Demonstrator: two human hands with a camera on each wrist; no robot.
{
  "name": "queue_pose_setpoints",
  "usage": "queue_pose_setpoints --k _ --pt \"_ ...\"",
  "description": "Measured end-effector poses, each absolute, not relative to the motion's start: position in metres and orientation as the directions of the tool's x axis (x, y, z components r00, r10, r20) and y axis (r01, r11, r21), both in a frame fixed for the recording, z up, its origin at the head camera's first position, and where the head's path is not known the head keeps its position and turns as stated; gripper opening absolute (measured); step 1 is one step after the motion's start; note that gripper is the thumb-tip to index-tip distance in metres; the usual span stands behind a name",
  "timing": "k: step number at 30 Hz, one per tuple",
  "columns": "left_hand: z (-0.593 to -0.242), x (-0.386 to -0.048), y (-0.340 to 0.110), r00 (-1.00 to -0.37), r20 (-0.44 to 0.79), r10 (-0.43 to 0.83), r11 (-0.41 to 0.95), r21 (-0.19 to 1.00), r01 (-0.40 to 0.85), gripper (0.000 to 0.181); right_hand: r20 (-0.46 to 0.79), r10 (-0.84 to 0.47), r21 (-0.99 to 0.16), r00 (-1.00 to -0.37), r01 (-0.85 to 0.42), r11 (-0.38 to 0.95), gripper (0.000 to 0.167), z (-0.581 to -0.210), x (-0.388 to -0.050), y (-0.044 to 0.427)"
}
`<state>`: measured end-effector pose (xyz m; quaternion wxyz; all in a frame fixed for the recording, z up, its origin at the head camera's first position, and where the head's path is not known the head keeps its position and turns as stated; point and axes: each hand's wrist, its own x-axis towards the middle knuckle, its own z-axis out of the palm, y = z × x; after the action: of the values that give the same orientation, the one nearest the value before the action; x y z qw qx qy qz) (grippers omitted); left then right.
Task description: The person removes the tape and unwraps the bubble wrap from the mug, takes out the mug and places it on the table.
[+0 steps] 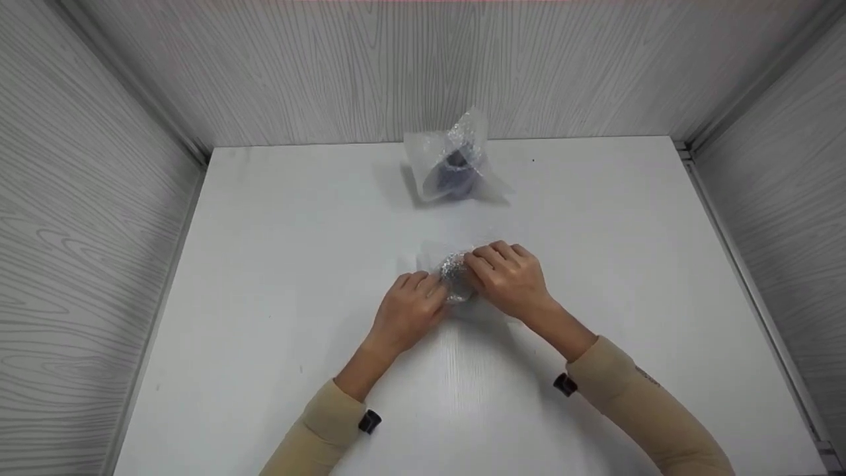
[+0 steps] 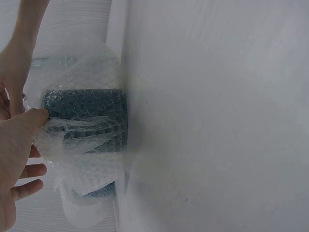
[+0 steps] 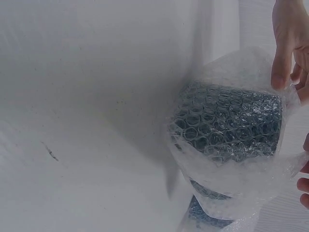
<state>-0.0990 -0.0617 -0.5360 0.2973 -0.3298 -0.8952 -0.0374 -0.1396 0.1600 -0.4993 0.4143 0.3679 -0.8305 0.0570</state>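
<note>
A dark, upright object in clear bubble wrap [image 1: 456, 277] stands between the two hands; both wrist views show its dark side through the wrap [image 2: 91, 104] [image 3: 227, 118]. At its left, the left hand [image 1: 408, 311] pinches the wrap near the top with its thumb, other fingers spread in the left wrist view [image 2: 17, 150]. On the opposite side the right hand [image 1: 509, 277] holds the wrap's upper edge, its fingertips partly hidden. Only some right fingers [image 3: 304, 186] show at the right wrist view's edge.
A second wrapped object, bluish purple [image 1: 456, 178], stands near the back edge of the white table [image 1: 297, 218], behind the first; its loose wrap sticks up. Grey wood-patterned panels [image 1: 297, 73] rise at the back and both sides.
</note>
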Motion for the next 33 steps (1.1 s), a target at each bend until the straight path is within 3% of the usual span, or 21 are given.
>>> queue_pose_setpoints --k 9,17,33 --pt "-0.535 -0.1 -0.062 -0.612 0.557 0.561 0.78 -0.11 0.616 0.025 0.739 -0.543 0.178 -0.398 -0.662 0.728 0.007 -0.498 -0.138 0.164" --pt "-0.536 -0.099 -0.062 -0.605 0.571 0.556 0.786 -0.122 0.607 0.025 0.759 -0.534 0.188 -0.373 -0.66 0.728 0.013 -0.498 -0.136 0.17" --pt "-0.537 -0.099 -0.062 -0.612 0.559 0.559 0.783 -0.114 0.611 0.028 0.747 -0.519 0.173 -0.415 -0.633 0.755 0.008 -0.495 -0.127 0.187"
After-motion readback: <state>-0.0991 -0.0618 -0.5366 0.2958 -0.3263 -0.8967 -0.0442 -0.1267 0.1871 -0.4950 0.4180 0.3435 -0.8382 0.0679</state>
